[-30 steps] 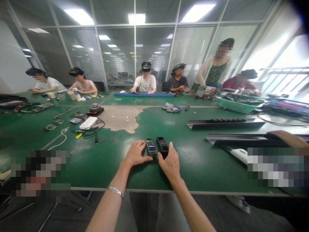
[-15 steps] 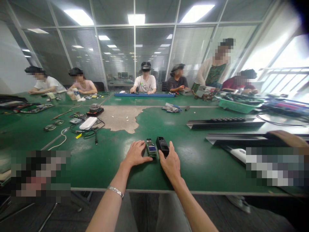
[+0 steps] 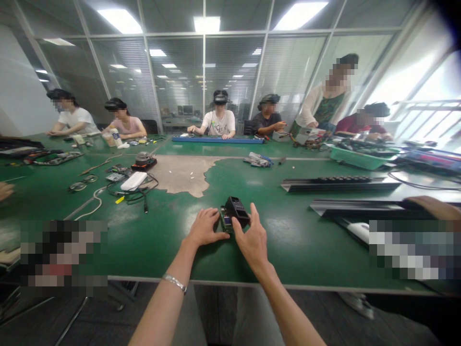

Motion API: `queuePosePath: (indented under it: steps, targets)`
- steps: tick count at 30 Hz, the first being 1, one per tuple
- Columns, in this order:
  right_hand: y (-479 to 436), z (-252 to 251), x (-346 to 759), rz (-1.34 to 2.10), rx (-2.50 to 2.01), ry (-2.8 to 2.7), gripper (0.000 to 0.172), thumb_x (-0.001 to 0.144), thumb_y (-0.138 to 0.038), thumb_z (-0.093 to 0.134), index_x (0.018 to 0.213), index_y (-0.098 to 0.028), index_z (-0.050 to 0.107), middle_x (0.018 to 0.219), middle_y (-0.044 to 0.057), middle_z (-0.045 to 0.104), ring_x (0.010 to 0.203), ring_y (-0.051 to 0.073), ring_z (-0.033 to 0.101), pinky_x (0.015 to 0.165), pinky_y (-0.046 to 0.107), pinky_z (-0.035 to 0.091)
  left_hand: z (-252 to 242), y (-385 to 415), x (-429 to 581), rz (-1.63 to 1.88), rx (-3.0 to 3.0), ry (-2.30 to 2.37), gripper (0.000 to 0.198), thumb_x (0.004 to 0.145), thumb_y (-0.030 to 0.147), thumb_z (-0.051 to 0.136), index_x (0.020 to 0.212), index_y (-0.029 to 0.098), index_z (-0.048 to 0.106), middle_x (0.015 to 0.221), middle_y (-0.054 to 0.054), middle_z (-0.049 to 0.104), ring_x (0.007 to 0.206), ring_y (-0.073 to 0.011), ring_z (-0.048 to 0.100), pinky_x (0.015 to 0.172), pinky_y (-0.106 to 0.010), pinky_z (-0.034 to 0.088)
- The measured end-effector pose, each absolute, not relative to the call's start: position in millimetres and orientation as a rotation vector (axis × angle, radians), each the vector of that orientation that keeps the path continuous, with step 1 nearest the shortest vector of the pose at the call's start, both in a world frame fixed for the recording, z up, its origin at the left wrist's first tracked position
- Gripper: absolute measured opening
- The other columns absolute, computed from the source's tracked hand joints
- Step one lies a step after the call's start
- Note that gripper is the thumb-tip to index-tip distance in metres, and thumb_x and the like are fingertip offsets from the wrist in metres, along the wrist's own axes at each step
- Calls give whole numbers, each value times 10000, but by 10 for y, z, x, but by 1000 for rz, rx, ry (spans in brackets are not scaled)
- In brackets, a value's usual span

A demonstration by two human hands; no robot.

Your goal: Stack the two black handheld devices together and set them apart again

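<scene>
My left hand (image 3: 205, 228) rests on the table around the left side of a small green circuit board (image 3: 225, 222) with a blue part on it, thumb at its near end. The fingers of my right hand (image 3: 254, 240) grip a black plastic housing (image 3: 237, 207) with several openings in its face. This housing is tilted and partly over the board, covering the board's right side. Whether the two touch, I cannot tell.
On the left lie a white box (image 3: 134, 181), tangled cables (image 3: 145, 204) and glasses (image 3: 82, 183). Gloves (image 3: 257, 159) are at the back. Long dark metal strips (image 3: 338, 184) lie right, near another person's hand (image 3: 430, 207). Several people sit across the green table (image 3: 144, 254).
My right hand has lifted and tilted the black housing, bringing it left until it overlaps the circuit board. My left hand stays by the board. Another person's hand appears at the left edge.
</scene>
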State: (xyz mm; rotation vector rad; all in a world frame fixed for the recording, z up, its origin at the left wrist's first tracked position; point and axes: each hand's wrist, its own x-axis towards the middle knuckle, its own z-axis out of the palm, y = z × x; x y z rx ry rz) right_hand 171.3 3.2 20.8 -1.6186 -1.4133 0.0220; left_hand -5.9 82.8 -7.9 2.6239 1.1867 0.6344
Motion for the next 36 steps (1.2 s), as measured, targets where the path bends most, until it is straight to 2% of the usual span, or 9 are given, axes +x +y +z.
queuePosePath:
  steps: [9,15,20,24,28,32,36]
  targets:
    - [68,223,1564,-15,-1647,-1528,775,942,-451,519,1558,-44,284,1279,236,650,1139,349,634,936,472,513,-86,831,-50,625,2623,1210,801,776,685,725,1426,257,532,1494,-121,503,1404,-353,418,1193,-563,265]
    - [69,198,1502,-95,-1643,-1602,768,935,-420,526,1559,-48,276,1212,217,676,1059,344,647,907,473,522,-34,807,-43,657,2627,1204,799,783,564,739,1464,246,468,1474,-127,516,1374,-345,448,1171,-541,305]
    - [68,122,1484,-86,-1690,-1605,759,939,-413,509,1565,-64,259,1152,202,696,1005,343,663,869,469,529,-35,809,-39,655,2617,1223,794,769,471,727,1468,229,439,1491,-139,502,1382,-343,446,1185,-533,293]
    - [53,36,1505,-85,-1720,-1638,796,950,-459,507,1578,-61,222,1186,205,690,1013,349,661,876,477,530,-69,827,-35,665,2607,1219,915,742,492,732,1513,172,356,1517,-182,467,1407,-346,428,1196,-517,290]
    - [47,-11,1543,-82,-1676,-1600,786,970,-544,474,1563,-66,275,1306,223,641,1122,351,626,944,489,515,-106,847,-35,665,2588,1239,1087,723,581,739,1568,129,225,1534,-222,435,1430,-378,398,1192,-562,273]
    - [69,-59,1573,-58,-1616,-1570,696,1020,-519,373,1543,-61,328,1408,229,582,1227,326,585,1037,495,471,-98,846,-37,659,2593,1240,1073,726,645,738,1557,162,261,1523,-206,456,1425,-376,409,1182,-563,280]
    - [94,-140,1585,-25,-1594,-1563,675,1035,-501,332,1539,-52,339,1476,241,520,1312,319,540,1087,503,433,-61,821,-36,654,2605,1225,969,751,666,727,1514,197,359,1514,-177,478,1409,-357,430,1187,-548,277]
